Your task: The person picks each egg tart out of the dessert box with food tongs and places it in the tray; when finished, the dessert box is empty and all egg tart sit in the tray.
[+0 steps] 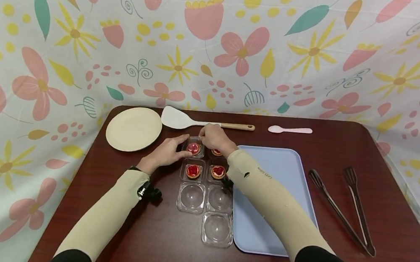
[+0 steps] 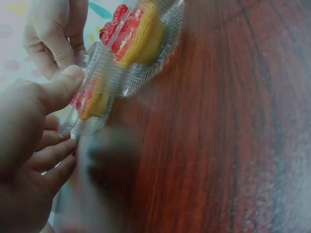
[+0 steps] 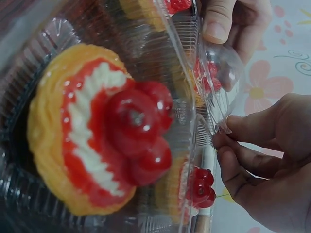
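At the back left of a cluster of clear plastic boxes, one box [image 1: 194, 140] holds a small tart [image 1: 193, 148] with a red topping. My left hand [image 1: 166, 152] grips this box from the left, thumb along its near side and fingers toward the back. On the far right side of the box, my right hand [image 1: 216, 139] pinches a clear plastic edge between thumb and fingertips, as the right wrist view shows. A clear dome [image 3: 231, 70] covers the tart there. Beside and in front sit more boxed tarts, one with cherries and cream [image 3: 121, 131]; my right hand partly hides another [image 1: 216, 152].
Clear domed plastic pieces [image 1: 191, 197] lie nearer me. To the right are a blue tray [image 1: 268, 195], partly under my right forearm, and metal tongs [image 1: 353, 225]. Along the back lie a cream plate [image 1: 134, 129], a white spatula [image 1: 180, 119] and a pink spoon [image 1: 290, 130].
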`<state>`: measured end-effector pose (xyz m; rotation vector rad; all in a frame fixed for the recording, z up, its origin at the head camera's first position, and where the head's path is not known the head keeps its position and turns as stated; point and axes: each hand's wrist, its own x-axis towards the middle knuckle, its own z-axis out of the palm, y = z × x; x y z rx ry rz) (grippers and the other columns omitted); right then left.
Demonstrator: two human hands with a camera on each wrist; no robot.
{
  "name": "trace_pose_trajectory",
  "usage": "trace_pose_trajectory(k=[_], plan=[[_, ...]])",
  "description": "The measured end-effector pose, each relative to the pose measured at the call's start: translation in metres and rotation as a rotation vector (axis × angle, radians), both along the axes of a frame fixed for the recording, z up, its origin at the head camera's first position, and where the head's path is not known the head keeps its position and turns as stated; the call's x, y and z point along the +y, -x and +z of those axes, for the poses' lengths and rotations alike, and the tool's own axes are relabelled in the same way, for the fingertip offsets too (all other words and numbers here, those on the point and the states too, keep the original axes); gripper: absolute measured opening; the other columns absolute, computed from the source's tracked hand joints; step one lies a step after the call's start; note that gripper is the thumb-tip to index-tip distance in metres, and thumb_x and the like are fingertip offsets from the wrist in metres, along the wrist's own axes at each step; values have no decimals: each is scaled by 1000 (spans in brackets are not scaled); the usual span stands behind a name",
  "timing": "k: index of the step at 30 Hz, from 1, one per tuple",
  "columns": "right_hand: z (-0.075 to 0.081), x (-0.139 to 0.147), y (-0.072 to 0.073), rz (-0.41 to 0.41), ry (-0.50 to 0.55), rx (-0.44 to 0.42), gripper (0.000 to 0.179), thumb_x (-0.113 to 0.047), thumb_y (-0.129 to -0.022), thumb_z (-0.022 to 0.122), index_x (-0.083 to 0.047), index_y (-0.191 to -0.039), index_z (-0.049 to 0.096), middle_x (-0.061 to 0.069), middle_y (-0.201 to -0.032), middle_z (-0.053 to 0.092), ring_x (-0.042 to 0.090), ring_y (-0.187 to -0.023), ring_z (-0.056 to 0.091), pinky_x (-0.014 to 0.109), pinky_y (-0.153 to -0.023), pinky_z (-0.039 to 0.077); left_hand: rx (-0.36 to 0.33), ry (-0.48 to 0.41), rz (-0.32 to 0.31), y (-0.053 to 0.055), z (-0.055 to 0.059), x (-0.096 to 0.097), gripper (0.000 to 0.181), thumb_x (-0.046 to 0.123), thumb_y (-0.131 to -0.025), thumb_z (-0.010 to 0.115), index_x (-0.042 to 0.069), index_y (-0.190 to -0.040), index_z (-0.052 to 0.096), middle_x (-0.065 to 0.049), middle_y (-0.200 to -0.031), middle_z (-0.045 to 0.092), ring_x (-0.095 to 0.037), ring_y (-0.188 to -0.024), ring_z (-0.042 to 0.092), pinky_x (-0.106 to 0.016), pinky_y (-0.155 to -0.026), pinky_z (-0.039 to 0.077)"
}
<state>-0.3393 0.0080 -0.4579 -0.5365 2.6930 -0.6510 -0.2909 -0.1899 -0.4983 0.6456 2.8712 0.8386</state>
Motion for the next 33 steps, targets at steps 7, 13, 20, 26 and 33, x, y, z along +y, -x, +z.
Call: trace_pose_trajectory(k=[7,13,20,26,33], plan=[[2,0,-2,-6,4,32,25,-18,-99,55,-11,-117,71,7,-115,69,21,-95,64,39,-85,53,26,-2,12,0,2,1,75,40,-88,71,1,-145,43,-15,-148,45,-28,-135,46,-41,-111,38],[2,1,-3,-12,9,38,24,-19,-99,55,-12,-115,72,7,-113,69,20,-92,63,38,-82,53,36,-2,22,-1,3,2,76,41,-87,71,1,-145,43,-15,-149,45,-28,-135,46,-41,-111,38],[1,5,-4,-9,28,51,24,-19,-99,55,-12,-115,72,7,-113,69,18,-83,62,36,-76,51,48,-2,18,-2,5,3,77,41,-87,72,2,-146,42,-14,-149,45,-28,-136,45,-40,-111,37],[2,8,-6,-5,47,50,24,-19,-100,55,-11,-115,72,7,-111,70,16,-68,60,33,-68,48,78,-2,13,-3,5,3,78,40,-86,73,1,-145,43,-15,-148,46,-29,-135,46,-40,-111,37],[9,9,-8,-3,51,77,23,-19,-100,54,-12,-111,74,4,-101,72,13,-57,55,29,-58,44,131,-20,15,-7,8,4,76,36,-84,77,-1,-143,46,-17,-145,49,-30,-134,46,-41,-111,37]])
